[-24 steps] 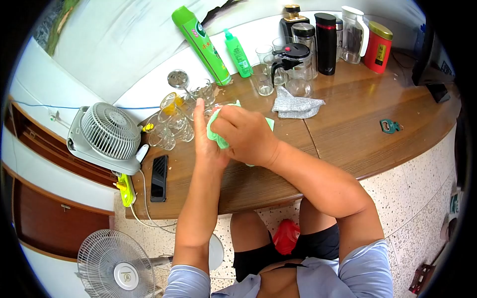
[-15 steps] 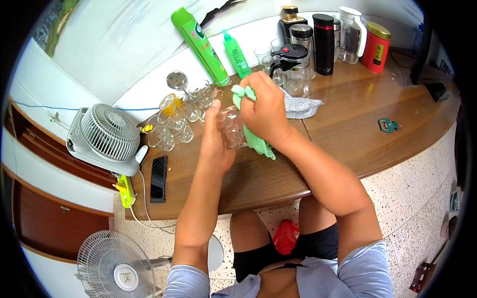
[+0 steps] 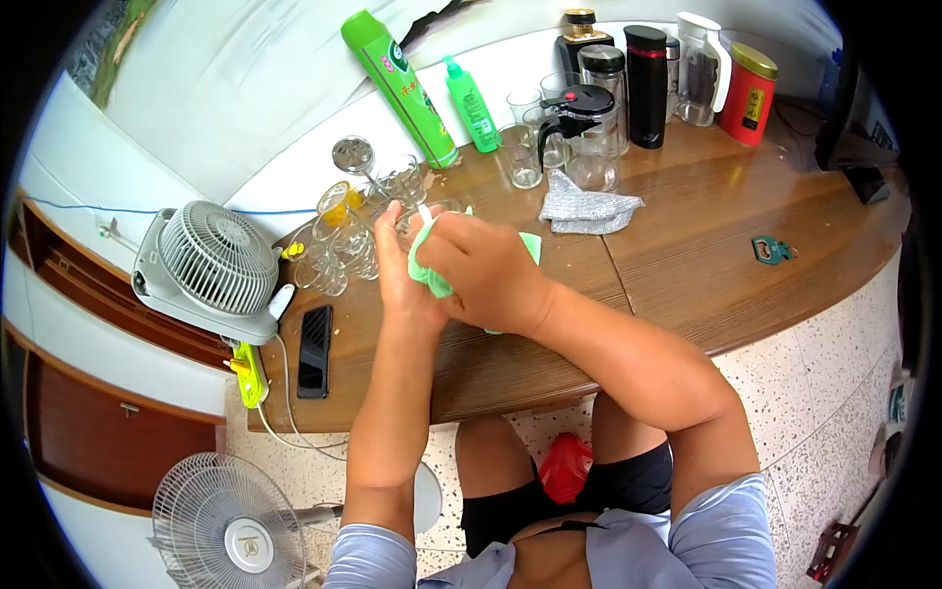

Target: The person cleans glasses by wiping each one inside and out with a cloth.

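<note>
My left hand [image 3: 404,285] is closed round a clear drinking glass [image 3: 444,209], which has a honeycomb pattern. Only the glass's upper part shows; my right hand covers the rest. Bunched in my right hand [image 3: 486,270] is a light green cloth [image 3: 430,267], pressed against the near side of the glass. One corner of the cloth sticks out behind the knuckles. Just beyond my left hand stand several clear glasses [image 3: 351,245] in a cluster.
A grey cloth [image 3: 589,206] lies before a glass teapot [image 3: 594,162] with a black lid. Behind are a black flask [image 3: 645,88], a white-handled jug [image 3: 699,74] and a red tin [image 3: 749,98]. A phone [image 3: 314,351] and small fan [image 3: 218,260] sit left; a bottle opener [image 3: 772,249] lies right.
My right hand has moved left and down with the green cloth, from the glass's right side across its front. It now hides most of the glass. My left hand has shifted slightly left.
</note>
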A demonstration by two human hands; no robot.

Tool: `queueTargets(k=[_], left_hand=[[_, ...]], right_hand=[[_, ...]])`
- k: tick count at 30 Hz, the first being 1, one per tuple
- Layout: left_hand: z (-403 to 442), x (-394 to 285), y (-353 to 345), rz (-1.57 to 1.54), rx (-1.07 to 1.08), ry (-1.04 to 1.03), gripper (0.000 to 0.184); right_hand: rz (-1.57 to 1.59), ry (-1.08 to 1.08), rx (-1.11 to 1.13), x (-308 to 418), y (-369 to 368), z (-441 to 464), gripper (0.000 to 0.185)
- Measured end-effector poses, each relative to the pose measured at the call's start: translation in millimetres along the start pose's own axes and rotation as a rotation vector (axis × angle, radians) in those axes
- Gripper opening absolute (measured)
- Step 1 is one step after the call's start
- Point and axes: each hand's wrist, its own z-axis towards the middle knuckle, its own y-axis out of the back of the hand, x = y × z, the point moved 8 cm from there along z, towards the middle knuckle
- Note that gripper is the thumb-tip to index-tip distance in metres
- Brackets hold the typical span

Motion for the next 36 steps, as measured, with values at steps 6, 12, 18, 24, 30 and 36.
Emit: queueTargets(k=[6, 12, 18, 24, 30, 36], left_hand=[[-5.3, 8.3, -19.6, 0.090, 0.063, -0.019, 0.049], [-3.0, 14.1, -14.7, 0.107, 0.105, 0.030, 0.051], [-4.0, 5.8, -12.0, -0.044, 0.087, 0.014, 0.053], [-6.7, -6.6, -12.5, -0.039, -0.001, -0.107, 0.050], [-5.0, 6.4, -17.0, 0.035, 0.079, 0.000, 0.052], [-10.0, 16.3, -20.4, 0.105, 0.028, 0.078, 0.049]], right_hand=[[-0.096, -0.016, -0.099, -9.0, 24.9, 12.1, 0.029], [-0.049, -0.223, -0.306, -57.4, 45.4, 13.1, 0.022], [0.031, -0.272, -0.231, -54.4, 28.8, 4.8, 0.027], [0.019, -0.075, -0.065, -11.3, 12.4, 4.3, 0.037], [-0.063, -0.002, -0.058, -6.2, 18.6, 7.1, 0.035], [-0.080, -0.182, -0.284, -42.3, 48.9, 15.0, 0.022]])
